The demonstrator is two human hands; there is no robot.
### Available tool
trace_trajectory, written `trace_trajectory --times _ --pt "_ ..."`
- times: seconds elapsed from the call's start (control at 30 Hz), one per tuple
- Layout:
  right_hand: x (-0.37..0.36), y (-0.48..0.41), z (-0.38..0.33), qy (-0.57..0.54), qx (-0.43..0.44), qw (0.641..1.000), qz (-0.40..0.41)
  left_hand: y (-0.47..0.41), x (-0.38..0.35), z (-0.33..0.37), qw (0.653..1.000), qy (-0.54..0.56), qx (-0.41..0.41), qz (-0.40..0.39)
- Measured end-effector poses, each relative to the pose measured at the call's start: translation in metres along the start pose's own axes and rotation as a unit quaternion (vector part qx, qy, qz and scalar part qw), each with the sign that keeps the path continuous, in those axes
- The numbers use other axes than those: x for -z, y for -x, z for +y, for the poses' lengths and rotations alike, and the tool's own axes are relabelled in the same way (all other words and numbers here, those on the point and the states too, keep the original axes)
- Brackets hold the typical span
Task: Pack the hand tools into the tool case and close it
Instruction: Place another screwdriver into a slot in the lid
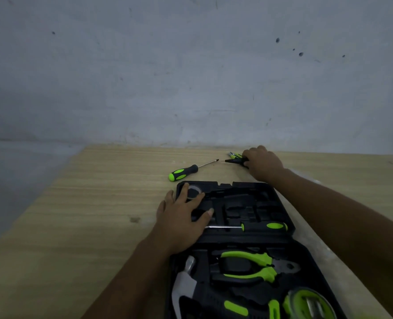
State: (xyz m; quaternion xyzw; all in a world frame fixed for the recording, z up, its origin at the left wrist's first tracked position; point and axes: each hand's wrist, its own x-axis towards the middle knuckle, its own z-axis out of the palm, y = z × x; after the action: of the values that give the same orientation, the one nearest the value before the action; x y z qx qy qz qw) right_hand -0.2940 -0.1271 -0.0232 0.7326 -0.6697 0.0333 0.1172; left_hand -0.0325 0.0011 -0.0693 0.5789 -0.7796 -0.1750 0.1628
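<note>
The black tool case [283, 217] lies open on the wooden table. Its far half holds a green-and-black screwdriver [263, 227] and a roll of tape [193, 192]. Its near half holds pliers [257, 265], a hammer [186, 284] and a tape measure [310, 302]. My left hand [182, 217] rests flat on the far half's left side, fingers spread, beside the tape roll. My right hand [261, 163] is beyond the case, closed on a small black-and-green tool [235, 160] lying on the table. A second screwdriver [186, 172] lies loose behind the case.
The table [75, 226] meets a grey wall at the back. Its left edge runs diagonally toward me. Another small green-tipped tool [233, 154] lies just behind the one under my right hand.
</note>
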Motion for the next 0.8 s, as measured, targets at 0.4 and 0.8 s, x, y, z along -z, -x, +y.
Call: trace_trajectory --times 0.4,0.8 --pt "0.052 0.106 -0.010 -0.206 0.150 0.967 0.004 0.008 0.002 0.010 0.985 -0.053 -0.121 0.115" --pt "0.040 0.137 -0.003 -0.203 0.160 0.963 -0.076 0.017 0.011 0.024 0.976 -0.061 -0.209 -0.026"
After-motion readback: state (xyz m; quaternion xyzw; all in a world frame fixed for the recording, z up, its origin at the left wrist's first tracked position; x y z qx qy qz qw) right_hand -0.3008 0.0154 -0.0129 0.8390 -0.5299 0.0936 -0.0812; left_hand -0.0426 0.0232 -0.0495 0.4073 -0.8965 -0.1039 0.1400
